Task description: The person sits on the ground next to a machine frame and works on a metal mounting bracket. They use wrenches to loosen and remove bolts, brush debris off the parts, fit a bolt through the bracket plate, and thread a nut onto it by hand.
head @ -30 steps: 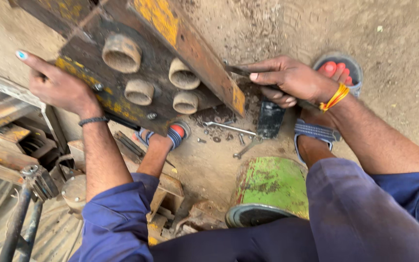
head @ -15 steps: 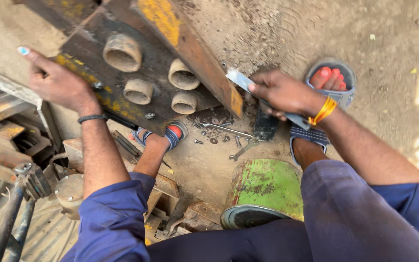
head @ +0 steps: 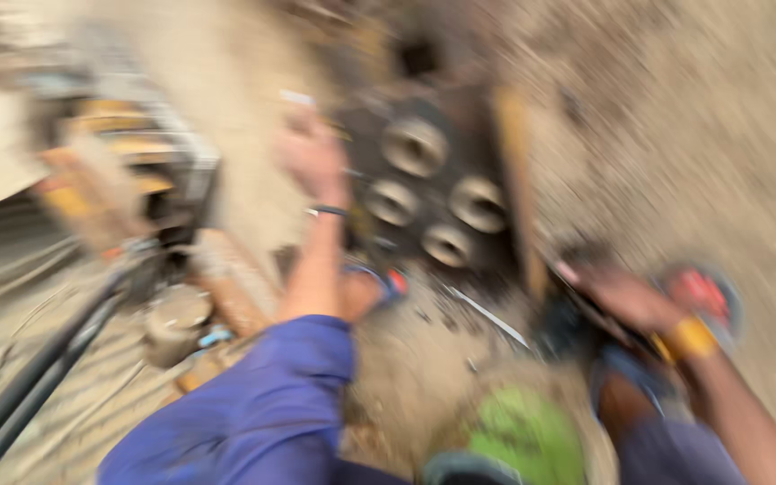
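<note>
Whole frame motion-blurred. Left hand (head: 312,157), upper centre: fingers smeared, contact with the dark steel plate (head: 433,193) not resolvable. Right hand (head: 626,301), lower right: grip unreadable; dark object beneath it unidentifiable. Green container (head: 523,436) cut off by the bottom edge. Clutter (head: 127,207) at left indistinct. Small parts on the ground (head: 460,332) too blurred to name.

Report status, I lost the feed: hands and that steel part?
Left hand on dark steel block with round sockets. Right hand low beside it, grip blurred. Nothing between.

Single head-worn view, steeply down, close, motion-blurred.
</note>
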